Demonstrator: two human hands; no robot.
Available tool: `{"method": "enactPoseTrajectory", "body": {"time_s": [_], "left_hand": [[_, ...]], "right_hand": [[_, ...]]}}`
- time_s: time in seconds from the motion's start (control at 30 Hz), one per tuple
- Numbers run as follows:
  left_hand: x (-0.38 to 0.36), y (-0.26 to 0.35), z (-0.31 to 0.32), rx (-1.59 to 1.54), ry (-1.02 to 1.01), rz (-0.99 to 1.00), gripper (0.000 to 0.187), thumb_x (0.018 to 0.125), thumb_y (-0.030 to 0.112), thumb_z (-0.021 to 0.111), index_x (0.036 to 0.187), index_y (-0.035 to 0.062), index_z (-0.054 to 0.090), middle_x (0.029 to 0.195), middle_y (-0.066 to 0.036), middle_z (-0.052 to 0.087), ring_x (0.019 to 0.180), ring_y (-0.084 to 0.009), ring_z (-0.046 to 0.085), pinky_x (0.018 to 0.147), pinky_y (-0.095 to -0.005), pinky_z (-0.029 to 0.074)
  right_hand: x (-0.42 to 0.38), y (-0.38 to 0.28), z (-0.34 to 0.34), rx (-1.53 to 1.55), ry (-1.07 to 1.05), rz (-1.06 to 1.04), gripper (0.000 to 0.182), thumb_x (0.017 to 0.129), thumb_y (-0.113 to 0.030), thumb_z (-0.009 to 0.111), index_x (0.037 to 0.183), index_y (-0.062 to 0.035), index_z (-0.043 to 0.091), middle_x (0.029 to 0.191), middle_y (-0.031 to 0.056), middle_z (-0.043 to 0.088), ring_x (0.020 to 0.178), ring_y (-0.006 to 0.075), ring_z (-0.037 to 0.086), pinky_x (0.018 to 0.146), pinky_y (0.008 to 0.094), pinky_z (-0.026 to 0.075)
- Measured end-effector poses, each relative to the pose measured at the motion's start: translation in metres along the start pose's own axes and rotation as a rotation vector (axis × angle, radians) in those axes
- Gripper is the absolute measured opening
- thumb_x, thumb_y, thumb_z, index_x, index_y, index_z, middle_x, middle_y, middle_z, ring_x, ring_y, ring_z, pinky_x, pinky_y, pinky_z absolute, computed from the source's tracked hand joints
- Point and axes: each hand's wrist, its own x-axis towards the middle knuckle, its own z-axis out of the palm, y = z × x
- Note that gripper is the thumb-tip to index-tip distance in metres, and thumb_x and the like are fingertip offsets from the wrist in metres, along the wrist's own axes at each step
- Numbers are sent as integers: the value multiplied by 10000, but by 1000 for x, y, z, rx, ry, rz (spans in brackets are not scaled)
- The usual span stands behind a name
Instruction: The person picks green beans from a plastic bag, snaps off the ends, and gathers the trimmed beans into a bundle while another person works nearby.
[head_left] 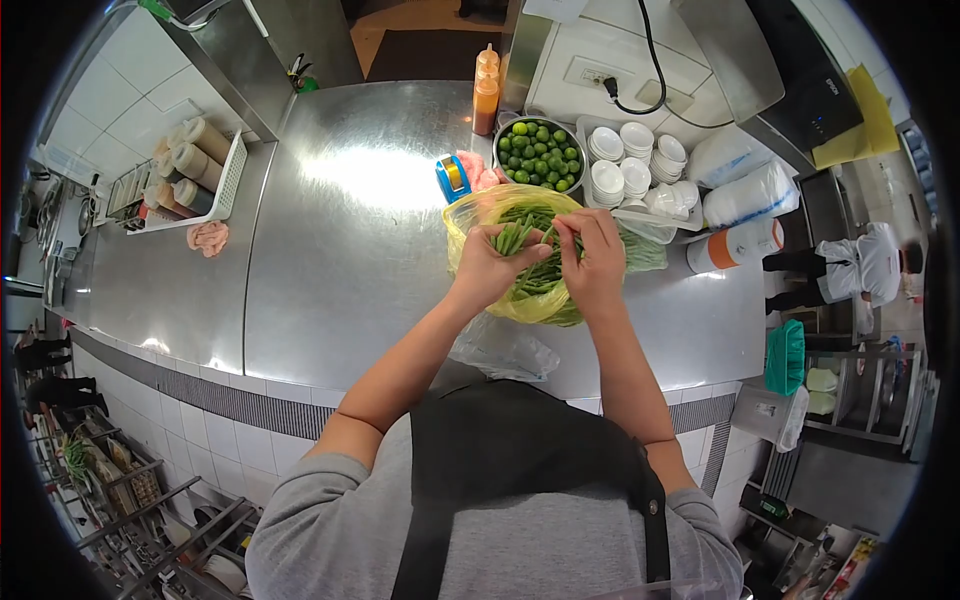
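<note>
The left hand [487, 268] clenched a bunch of green beans [520, 237] over the yellow bag [470, 220] beneath both hands, while the right hand [597, 262] pinched their tips; keeping the ends even would likely help.

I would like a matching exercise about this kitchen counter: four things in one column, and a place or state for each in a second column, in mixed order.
Things:
1. green beans
2. limes
3. small white bowls
4. orange sauce bottles

Places or states:
A. stacked in a white tray
B. in a round metal bowl
C. standing upright at the far edge of the counter
D. in a yellow plastic bag, gripped by the left hand and the right hand

Pairs: 1-D, 2-B, 3-A, 4-C
</note>
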Motion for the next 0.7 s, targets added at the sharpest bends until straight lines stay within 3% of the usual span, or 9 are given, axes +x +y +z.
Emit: {"method": "enactPoseTrajectory", "body": {"time_s": [0.13,0.23,0.3,0.33,0.4,0.43,0.5,0.63,0.7], "left_hand": [[-3,0,3,19,48,76,198,814,87,822,929,-46,732,889,-65,743,797,-90,666,743,-265,555],[-4,-2,2,-2,79,104,170,822,84,813,917,-31,731,894,-65,745,759,-82,661,699,-253,547],[-6,0,0,-65,97,106,161,829,89,807,915,-22,728,895,-65,746,719,-71,652,648,-236,536],[-6,8,-3,-109,126,53,155,844,92,793,933,-14,723,896,-70,748,656,-53,616,581,-215,493],[-1,10,-6,-153,151,0,149,859,95,780,950,-6,719,898,-74,750,592,-35,580,514,-194,451],[3,4,-9,-316,181,25,147,872,94,765,972,0,713,902,-80,750,552,-24,532,476,-187,399],[8,0,-12,-533,232,54,140,895,80,740,1013,14,702,919,-93,747,495,-12,455,436,-185,345],[8,3,-14,-575,283,44,141,896,84,742,1008,11,695,930,-90,745,491,-13,450,435,-180,342],[9,3,-16,-596,317,55,146,896,80,743,1013,6,696,933,-86,744,492,-11,441,437,-180,340]], "right_hand": [[-14,19,13,-104,57,9,93,855,21,670,924,-4,614,904,124,582,789,291,570,672,393,473],[-21,42,2,-119,10,234,83,869,-42,686,872,1,615,826,123,574,728,296,555,660,388,463],[-25,46,-9,-160,-412,502,209,920,-168,679,819,3,614,772,132,590,690,271,563,642,360,447],[-27,45,-11,-164,-409,507,209,920,-168,679,819,3,614,772,132,590,690,271,563,642,360,447],[-29,41,-13,111,-544,673,248,963,-215,664,890,20,637,792,67,637,703,122,553,621,277,426],[-32,37,-11,111,-544,675,248,963,-215,664,890,20,637,792,67,637,703,122,553,621,277,426],[-38,26,-6,603,-397,749,260,985,-235,638,914,14,659,838,29,654,728,89,552,669,254,447],[-36,8,-2,717,-372,777,189,975,-178,647,930,5,668,845,6,644,741,84,556,707,242,463],[-38,9,4,650,-354,654,125,953,-113,655,914,4,670,821,13,628,743,89,565,694,259,463]]}}
